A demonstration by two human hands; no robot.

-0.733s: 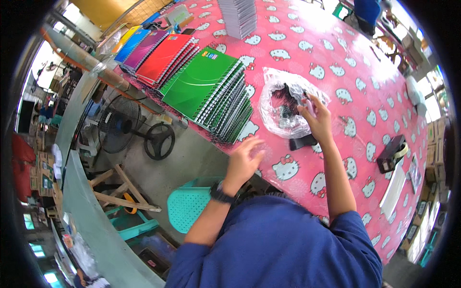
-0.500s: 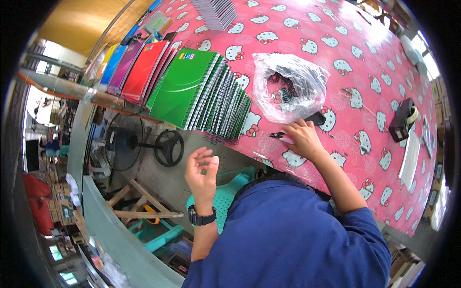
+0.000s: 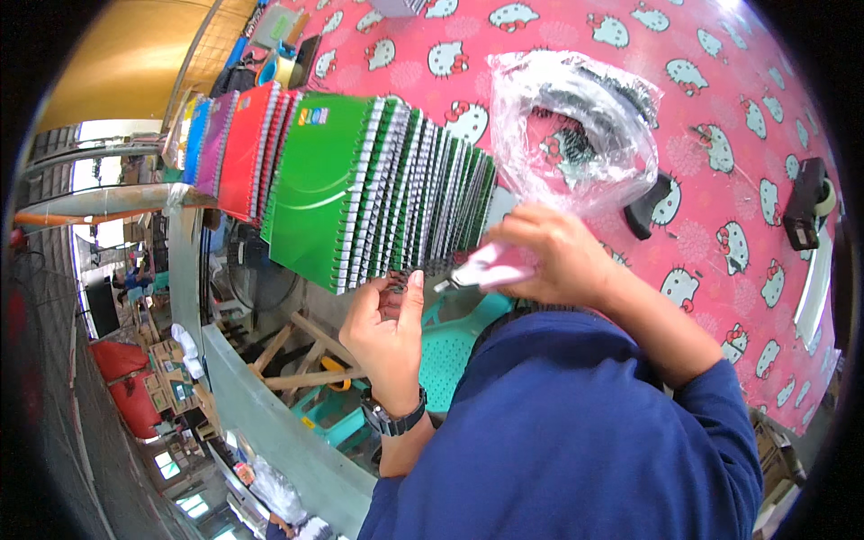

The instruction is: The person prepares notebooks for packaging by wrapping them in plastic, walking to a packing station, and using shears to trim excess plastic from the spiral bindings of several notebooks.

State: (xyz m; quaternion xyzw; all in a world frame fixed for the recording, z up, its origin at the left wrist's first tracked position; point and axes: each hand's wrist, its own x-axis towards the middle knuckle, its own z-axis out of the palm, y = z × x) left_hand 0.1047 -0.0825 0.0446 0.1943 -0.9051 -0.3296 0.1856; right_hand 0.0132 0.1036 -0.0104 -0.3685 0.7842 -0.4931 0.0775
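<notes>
A row of green spiral notebooks (image 3: 317, 193) leans at the table's near left edge, coils facing right. My left hand (image 3: 387, 333), wearing a black wristwatch (image 3: 393, 417), is closed with thumb and fingertips at the lower coil ends of a notebook; exactly what it pinches is partly hidden. My right hand (image 3: 562, 256) grips a pair of small pliers (image 3: 490, 270) with pale pink handles. Their short metal jaws point left, close to my left fingertips and just below the coils.
A clear plastic bag (image 3: 585, 184) holding black coils lies beyond my right hand, beside a black object (image 3: 650, 209). Red notebooks (image 3: 243, 153) and purple ones stand at left. A tape dispenser (image 3: 810, 202) sits at right. Below the table edge are a green stool (image 3: 450, 360) and a fan.
My right hand has lifted the pliers from the table and brought them left. My left hand has risen to the notebooks' lower coil ends and closed. The view has shifted closer to the notebooks.
</notes>
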